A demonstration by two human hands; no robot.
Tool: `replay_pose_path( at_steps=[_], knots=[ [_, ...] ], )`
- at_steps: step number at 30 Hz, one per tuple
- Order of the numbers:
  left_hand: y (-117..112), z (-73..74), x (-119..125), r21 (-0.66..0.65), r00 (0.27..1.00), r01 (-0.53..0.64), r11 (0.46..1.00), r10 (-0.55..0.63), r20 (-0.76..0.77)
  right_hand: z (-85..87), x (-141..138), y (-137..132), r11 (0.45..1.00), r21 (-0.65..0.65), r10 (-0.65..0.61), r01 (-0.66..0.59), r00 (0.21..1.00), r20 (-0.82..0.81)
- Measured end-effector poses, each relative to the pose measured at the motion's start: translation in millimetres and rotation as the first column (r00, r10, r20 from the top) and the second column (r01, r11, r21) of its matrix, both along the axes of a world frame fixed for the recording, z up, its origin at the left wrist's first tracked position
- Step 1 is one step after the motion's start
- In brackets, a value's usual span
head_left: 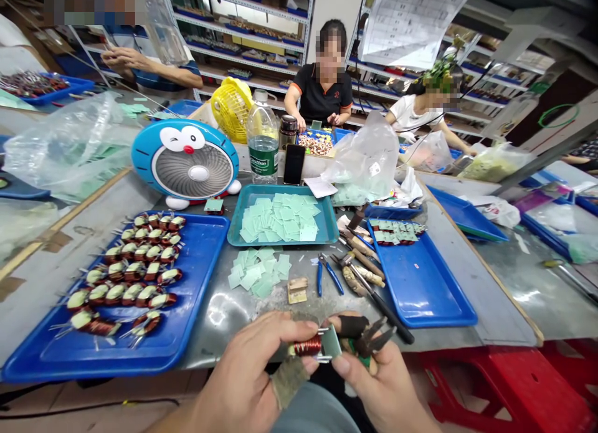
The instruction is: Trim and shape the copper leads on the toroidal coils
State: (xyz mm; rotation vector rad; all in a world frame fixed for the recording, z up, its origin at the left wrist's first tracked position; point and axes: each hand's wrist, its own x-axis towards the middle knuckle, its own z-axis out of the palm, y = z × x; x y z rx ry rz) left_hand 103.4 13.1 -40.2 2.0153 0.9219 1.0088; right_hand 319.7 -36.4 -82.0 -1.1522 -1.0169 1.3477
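Note:
My left hand (250, 367) is closed on a copper-wound coil (307, 346), thumb and fingers pinching it on both sides. The coil's wire leads point right, touching or passing into a small pale green board (332, 342); I cannot tell which. That board is pinched by my right hand (380, 383), which also holds a pair of pliers (376, 339) with dark jaws pointing right. Tape wraps my left thumb, and a dark cover sits on a right finger. Just beyond my hands lie a small tan block (298, 291) and blue-handled cutters (329, 276).
A blue tray (196, 283) of wound coils stands left. A teal tray (236, 233) holds green boards, with a loose pile (259, 272) before it. Hand tools (367, 265) lie beside a right blue tray (434, 290) with finished-looking pieces. A fan (187, 165) and bottle (263, 146) stand behind.

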Motion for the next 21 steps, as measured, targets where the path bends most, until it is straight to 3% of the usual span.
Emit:
replay_pose_path(
  at_steps=[2,6,11,16,18,21],
  knots=[
    [1,0.5,1,0.046,0.999,-0.009,0.999,0.007,0.032,3.0,0,1,1.000,0.014,0.016,-0.016,1.000,0.016],
    [6,0.2,0,0.306,0.999,0.039,0.951,-0.041,-0.001,6.0,0,0,0.997,0.021,0.069,-0.068,0.997,-0.037],
    [10,-8.6,-7,0.505,0.988,0.114,0.855,-0.042,-0.151,2.1,-6,1,0.999,-0.019,-0.040,0.038,0.996,-0.078],
    [11,-13.7,-11,0.503,0.963,0.214,0.838,-0.093,-0.253,2.2,-10,1,0.996,-0.084,-0.014,0.006,0.995,-0.103],
    [11,-11.0,-8,0.477,0.973,0.171,0.862,-0.072,-0.219,2.6,-8,-1,0.996,-0.085,-0.021,0.011,0.994,-0.110],
    [10,-5.1,-3,0.338,0.979,0.160,0.927,-0.107,-0.171,0.6,-6,-2,0.994,-0.065,-0.095,0.086,0.984,-0.152]
  ],
)
